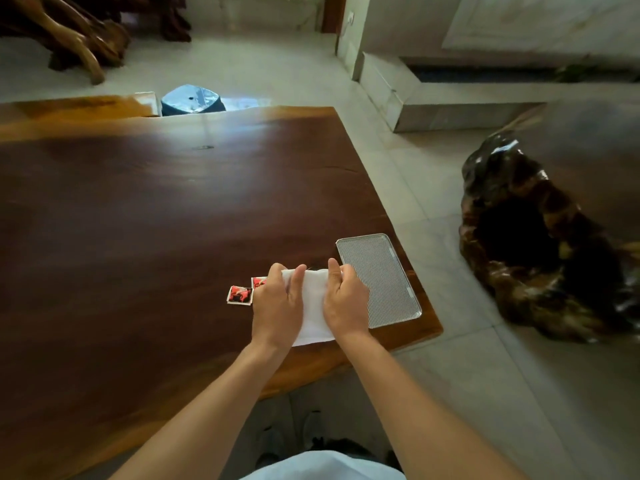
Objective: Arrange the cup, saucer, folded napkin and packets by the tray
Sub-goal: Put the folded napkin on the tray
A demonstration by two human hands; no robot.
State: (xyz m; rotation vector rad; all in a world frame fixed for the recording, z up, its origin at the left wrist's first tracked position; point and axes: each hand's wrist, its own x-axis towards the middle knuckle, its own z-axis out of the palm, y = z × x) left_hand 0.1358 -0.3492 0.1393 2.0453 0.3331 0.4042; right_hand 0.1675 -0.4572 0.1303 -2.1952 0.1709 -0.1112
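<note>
A white napkin [313,306] lies on the dark wooden table [138,209], just left of a ribbed silver tray [381,278]. My left hand [277,303] grips the napkin's left side and my right hand [344,299] grips its right side, fingers curled over its far edge. Two red-and-black packets lie to the left: one packet [239,295] in full view, the other packet [259,282] partly hidden by my left hand. No cup or saucer is in view.
The tray sits close to the table's right edge and near corner. A dark gnarled wood stump [530,244] stands on the tiled floor to the right. A blue ceramic stool [192,100] stands beyond the table's far edge.
</note>
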